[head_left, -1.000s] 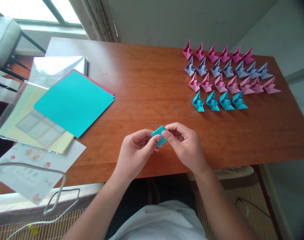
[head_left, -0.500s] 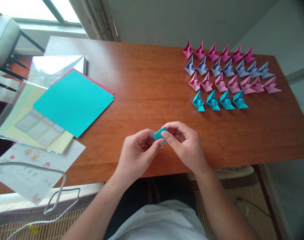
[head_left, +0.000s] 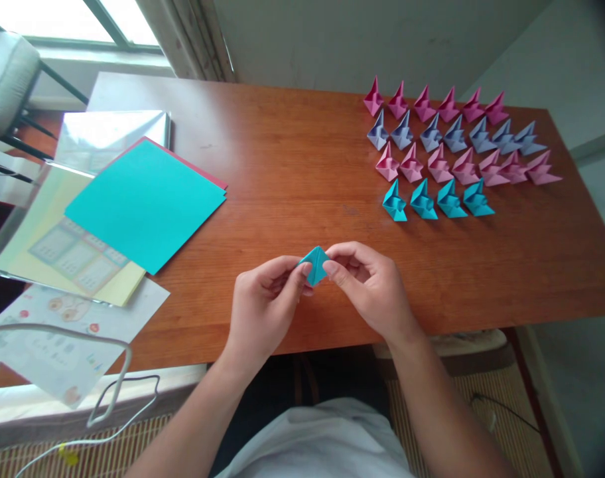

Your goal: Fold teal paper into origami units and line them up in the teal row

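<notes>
A small folded piece of turquoise paper (head_left: 316,267) is held up above the wooden table, diamond-shaped with a crease down its middle. My left hand (head_left: 270,292) pinches its left corner between thumb and fingers. At the opposite corner, my right hand (head_left: 367,282) grips it the same way. Beyond my right hand stands a row of folded turquoise paper figures (head_left: 422,201), each with a raised point. Rows of pink figures (head_left: 439,164), lilac figures (head_left: 430,135) and magenta figures (head_left: 424,105) are lined up behind them.
Turquoise paper sheets (head_left: 148,206) lie at the left over a plastic packet of pale yellow paper (head_left: 28,226). A clear-wrapped pack (head_left: 113,129) sits behind, a printed white sheet (head_left: 78,338) in front. A grey bent tube (head_left: 126,352) crosses the table's left front corner (head_left: 153,352).
The turquoise paper has turned from a narrow slanted shape to an upright diamond facing me. My left hand has shifted slightly left, to its left corner.
</notes>
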A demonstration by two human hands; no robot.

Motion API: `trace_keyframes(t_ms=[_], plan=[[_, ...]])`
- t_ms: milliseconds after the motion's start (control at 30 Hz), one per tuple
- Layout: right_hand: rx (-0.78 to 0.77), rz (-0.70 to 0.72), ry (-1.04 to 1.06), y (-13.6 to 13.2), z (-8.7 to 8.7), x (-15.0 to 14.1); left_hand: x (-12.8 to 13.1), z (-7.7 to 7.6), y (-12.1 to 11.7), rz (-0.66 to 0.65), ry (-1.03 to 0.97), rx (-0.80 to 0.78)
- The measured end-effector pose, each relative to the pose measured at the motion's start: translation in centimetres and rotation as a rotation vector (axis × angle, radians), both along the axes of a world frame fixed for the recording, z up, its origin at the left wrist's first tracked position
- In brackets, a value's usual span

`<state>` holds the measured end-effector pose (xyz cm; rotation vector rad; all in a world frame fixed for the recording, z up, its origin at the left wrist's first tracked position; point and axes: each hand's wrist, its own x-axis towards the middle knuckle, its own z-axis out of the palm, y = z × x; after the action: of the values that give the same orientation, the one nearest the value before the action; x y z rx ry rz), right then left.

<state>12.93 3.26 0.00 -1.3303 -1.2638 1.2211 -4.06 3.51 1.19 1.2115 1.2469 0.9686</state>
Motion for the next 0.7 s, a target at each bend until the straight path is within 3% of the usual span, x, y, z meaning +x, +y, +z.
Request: trace_keyframes(t_ms=[200, 333, 500, 700], plan=[[0.067, -0.022, -0.075, -0.1, 0.1, 0.0, 0.2, 0.1, 0.4, -0.036, -0.138, -0.109], [0.035, -0.006, -0.057, -0.2, 0.2, -0.1, 0.0, -0.1, 0.3, -0.053, -0.103, -0.094], [0.010, -0.013, -0.061, -0.1, 0.1, -0.1, -0.1, -0.1, 0.3, -0.081, 0.210, 0.121], [0.037, 0.006, -0.306, 0.2, -0.2, 0.7, -0.9, -0.7, 0.4, -0.018, 0.621, 0.551]])
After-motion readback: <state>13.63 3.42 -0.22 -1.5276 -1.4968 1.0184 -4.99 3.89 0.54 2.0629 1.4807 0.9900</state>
